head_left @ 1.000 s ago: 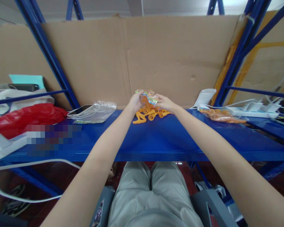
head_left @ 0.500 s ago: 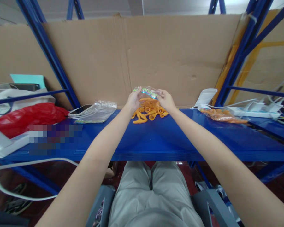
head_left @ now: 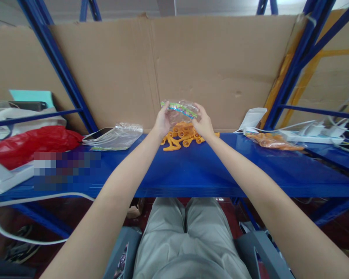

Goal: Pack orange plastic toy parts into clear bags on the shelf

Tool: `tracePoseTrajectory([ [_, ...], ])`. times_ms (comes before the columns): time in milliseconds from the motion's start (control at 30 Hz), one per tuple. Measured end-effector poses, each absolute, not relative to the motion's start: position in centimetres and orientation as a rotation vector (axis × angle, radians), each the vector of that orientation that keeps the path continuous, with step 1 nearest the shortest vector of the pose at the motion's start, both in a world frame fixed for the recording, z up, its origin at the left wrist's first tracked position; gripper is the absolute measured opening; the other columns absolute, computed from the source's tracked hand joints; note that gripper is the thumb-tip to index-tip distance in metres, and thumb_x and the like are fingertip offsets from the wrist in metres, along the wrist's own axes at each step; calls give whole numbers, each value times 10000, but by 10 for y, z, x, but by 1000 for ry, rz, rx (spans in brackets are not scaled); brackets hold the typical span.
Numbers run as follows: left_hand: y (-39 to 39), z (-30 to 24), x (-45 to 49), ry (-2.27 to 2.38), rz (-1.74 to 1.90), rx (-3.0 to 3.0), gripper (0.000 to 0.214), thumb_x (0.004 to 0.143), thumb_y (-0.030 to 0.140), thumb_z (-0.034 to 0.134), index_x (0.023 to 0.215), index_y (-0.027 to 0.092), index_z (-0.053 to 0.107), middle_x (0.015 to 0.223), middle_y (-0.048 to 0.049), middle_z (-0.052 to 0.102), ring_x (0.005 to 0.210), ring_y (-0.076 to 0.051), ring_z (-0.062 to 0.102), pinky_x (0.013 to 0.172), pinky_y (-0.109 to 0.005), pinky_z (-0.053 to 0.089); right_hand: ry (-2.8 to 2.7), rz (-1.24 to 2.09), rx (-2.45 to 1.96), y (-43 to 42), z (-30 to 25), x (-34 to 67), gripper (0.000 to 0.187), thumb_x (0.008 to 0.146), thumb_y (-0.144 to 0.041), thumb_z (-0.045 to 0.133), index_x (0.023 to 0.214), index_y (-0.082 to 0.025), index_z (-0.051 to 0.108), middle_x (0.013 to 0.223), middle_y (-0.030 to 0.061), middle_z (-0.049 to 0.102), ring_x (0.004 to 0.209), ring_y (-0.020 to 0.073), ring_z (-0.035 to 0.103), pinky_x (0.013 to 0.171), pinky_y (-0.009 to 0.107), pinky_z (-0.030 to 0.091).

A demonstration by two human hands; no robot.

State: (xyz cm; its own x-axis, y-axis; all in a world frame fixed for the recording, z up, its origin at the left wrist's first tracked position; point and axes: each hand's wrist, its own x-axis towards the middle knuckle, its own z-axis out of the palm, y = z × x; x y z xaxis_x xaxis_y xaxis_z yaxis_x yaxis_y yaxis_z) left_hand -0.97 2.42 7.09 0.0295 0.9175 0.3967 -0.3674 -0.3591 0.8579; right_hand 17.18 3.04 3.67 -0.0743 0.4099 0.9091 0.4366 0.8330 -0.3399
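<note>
A clear plastic bag with a colourful printed strip [head_left: 182,109] is stretched between my two hands above the shelf. My left hand [head_left: 163,121] is closed on its left end, and my right hand [head_left: 203,121] grips its right side. Just below the bag, a pile of orange plastic pieces [head_left: 174,144] lies on the blue shelf [head_left: 180,170]. Several of these pieces have round cup-like ends; my wrists partly hide the pile's sides. Whether anything is inside the bag cannot be made out.
At left lie a clear bag [head_left: 128,135] with white cable, a dark phone-like slab [head_left: 103,133] and a red plastic bag [head_left: 37,143]. A bag of orange pieces [head_left: 272,140] and a white power strip [head_left: 308,136] are at right. Cardboard [head_left: 209,69] walls the back.
Both hands have risen slightly with the plastic bag. Its printed strip now faces me more fully and looks stretched flatter. The orange pile has stayed in place.
</note>
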Motion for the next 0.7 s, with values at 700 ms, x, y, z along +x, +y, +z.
tracePoseTrajectory([
  [700,22,59,-17,739,1426,1201,643,829,741,363,944,184,662,977,-137,715,942,-293,674,792,-436,513,-1619,-118,-666,0,75,197,443,893,-394,509,1325,-305,539,1360,37,553,1349,282,418,1101,473,363],
])
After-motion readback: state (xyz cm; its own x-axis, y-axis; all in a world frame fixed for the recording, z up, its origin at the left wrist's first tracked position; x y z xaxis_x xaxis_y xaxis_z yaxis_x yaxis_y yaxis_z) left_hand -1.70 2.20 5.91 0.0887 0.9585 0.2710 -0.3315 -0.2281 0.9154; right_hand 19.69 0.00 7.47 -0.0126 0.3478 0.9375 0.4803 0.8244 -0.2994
